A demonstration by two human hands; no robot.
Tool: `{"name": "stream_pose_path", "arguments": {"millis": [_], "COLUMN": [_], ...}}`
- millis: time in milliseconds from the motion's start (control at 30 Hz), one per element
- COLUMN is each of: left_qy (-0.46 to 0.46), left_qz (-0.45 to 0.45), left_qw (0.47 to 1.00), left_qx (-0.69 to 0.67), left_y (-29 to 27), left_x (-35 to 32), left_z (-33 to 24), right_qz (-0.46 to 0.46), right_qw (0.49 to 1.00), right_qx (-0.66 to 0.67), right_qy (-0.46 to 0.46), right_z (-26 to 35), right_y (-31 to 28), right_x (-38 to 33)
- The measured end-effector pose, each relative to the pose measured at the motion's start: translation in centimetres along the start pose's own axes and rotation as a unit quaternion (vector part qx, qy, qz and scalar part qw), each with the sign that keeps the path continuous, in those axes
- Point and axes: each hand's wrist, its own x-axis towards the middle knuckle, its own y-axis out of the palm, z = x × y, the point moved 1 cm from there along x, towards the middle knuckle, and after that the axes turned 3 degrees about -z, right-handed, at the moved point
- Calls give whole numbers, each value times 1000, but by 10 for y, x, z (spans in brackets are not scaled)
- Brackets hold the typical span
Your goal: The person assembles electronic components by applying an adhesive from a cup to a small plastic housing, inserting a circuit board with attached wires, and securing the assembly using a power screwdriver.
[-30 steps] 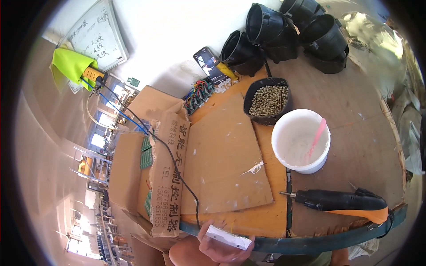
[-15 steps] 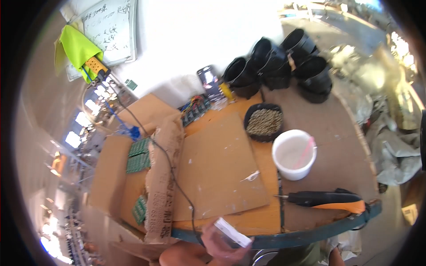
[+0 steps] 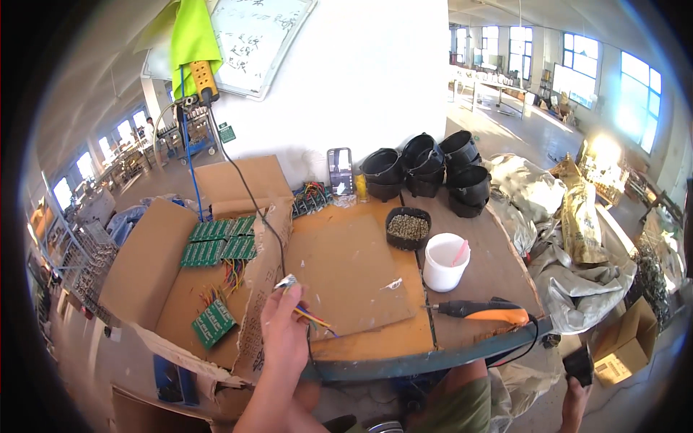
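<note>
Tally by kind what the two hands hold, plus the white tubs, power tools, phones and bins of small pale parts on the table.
Piece with coloured wires in the left hand: 1
Black item in the right hand: 1
White tub: 1
Power tool: 1
Phone: 1
Bin of small pale parts: 1
Total: 6

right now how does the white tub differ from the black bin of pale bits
The white tub is round, while the black bin is squarish. The white tub looks taller; the black bin is shallower. A pink stick leans in the white tub, while small pale bits fill much of the black bin. Both are open-topped and stand upright on the table.
</note>
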Motion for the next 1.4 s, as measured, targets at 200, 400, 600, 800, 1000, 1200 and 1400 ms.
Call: {"name": "stream_pose_path", "arguments": {"millis": [200, 400, 600, 800, 1000, 1200, 1400], "left_qy": [-14, 143, 209, 127, 69, 76, -147], "left_qz": [49, 95, 146, 231, 220, 190, 260], "left_qw": [997, 980, 958, 960, 969, 966, 925], "left_qx": [52, 98, 133, 91, 86, 157, 233], "left_y": [-14, -13, -9, 22, 22, 28, 14], "left_x": [-19, -77, -111, -136, -133, -124, -111], "left_z": [8, -13, -11, -2, -11, -23, -13], "right_qz": [225, 361, 314, 377, 461, 363, 252], "right_qw": [934, 837, 834, 868, 866, 843, 896], "right_qx": [-164, -280, -219, -73, 8, -10, -12], "right_qy": [-226, -300, -396, -316, -192, -396, -366], "right_z": [132, 132, 201, 196, 185, 194, 229], "right_y": [273, 391, 346, 360, 353, 354, 331], "right_x": [-16, -12, -83, -111, -105, -95, -40]}}
